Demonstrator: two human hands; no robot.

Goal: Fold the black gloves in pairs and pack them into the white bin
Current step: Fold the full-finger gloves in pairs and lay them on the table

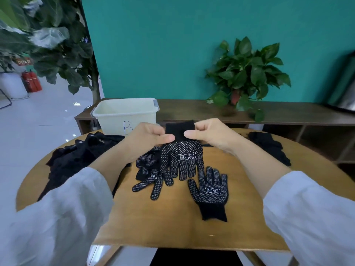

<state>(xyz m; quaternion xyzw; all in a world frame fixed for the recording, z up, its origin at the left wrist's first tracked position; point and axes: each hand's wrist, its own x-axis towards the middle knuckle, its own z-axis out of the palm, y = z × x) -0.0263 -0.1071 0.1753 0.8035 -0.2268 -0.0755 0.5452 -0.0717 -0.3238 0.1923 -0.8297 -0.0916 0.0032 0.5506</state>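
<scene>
Both hands pinch one black dotted glove point(181, 156) by its plain cuff above the middle of the round wooden table point(163, 223): the left hand point(148, 138) grips the cuff's left edge between thumb and fingers, and the right hand point(209, 134) grips its right edge the same way. The glove hangs with its fingers pointing toward the person, the fingertips reaching down to a small heap of dotted gloves point(149, 173) just left of it. A single glove point(210, 192) lies flat near the right of that heap, fingers pointing away, its cuff well short of the table's near edge; bare wood stretches in front of it and to its right. A larger pile of black gloves point(76, 160) covers the table's left side up to its rim, and another dark pile point(269, 146) sits near the far right edge. The white bin point(126, 115) stands at the far left edge, just behind the left hand, open at the top.
</scene>
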